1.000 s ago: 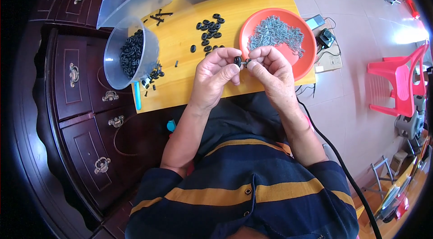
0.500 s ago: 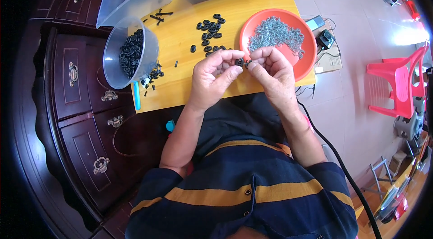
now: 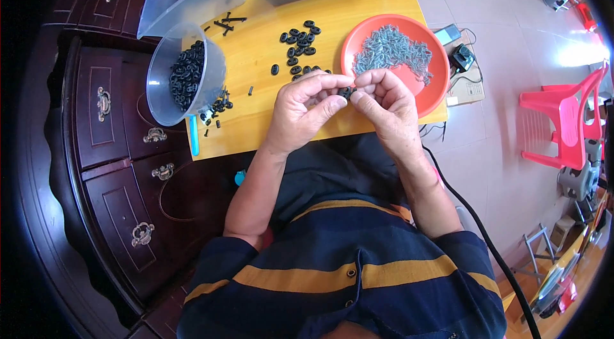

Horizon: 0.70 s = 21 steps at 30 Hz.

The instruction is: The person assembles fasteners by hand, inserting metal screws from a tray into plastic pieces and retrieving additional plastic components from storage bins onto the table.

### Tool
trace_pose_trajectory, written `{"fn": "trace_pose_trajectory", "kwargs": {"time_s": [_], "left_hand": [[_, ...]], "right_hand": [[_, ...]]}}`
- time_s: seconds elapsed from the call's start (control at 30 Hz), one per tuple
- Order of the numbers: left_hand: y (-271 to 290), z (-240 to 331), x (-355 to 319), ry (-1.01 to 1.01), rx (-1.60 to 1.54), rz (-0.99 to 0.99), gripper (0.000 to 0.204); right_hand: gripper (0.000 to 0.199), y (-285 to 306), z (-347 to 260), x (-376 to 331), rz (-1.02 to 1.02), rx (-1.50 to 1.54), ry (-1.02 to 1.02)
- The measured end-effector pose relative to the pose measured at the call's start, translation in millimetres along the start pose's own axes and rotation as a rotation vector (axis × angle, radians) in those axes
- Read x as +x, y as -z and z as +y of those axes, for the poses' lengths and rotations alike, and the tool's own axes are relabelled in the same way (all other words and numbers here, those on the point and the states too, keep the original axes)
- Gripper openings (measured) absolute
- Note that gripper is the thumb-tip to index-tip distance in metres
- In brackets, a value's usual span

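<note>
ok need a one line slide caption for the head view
Left hand and right hand pinch a small black ring part together above a yellow wooden table, beside an orange round plastic plate of grey screws.

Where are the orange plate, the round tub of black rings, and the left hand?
orange plate [image 3: 435,93], head view, bare right rim.
round tub of black rings [image 3: 160,93], head view, clear left wall.
left hand [image 3: 304,109], head view, back of hand.
</note>
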<state>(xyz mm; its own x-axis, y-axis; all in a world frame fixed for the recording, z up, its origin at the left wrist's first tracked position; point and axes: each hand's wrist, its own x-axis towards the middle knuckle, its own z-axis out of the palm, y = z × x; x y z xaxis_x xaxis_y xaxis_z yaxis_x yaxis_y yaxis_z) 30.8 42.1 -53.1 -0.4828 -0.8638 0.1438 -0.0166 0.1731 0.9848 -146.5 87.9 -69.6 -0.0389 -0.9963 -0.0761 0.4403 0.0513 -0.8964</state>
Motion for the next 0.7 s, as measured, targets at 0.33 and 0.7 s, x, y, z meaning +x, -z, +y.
{"fn": "trace_pose_trajectory", "kwargs": {"time_s": [0.33, 0.7], "left_hand": [[-3.0, -3.9, -1.7, 0.038, -0.098, 0.039, 0.029], [-4.1, -1.6, 0.4, 0.039, -0.113, 0.042, 0.03]], "right_hand": [[0.016, 0.2, 0.0, 0.1, -0.019, 0.077, -0.014], [0.017, -0.7, -0.9, -1.3, 0.02, 0.083, -0.029]]}}
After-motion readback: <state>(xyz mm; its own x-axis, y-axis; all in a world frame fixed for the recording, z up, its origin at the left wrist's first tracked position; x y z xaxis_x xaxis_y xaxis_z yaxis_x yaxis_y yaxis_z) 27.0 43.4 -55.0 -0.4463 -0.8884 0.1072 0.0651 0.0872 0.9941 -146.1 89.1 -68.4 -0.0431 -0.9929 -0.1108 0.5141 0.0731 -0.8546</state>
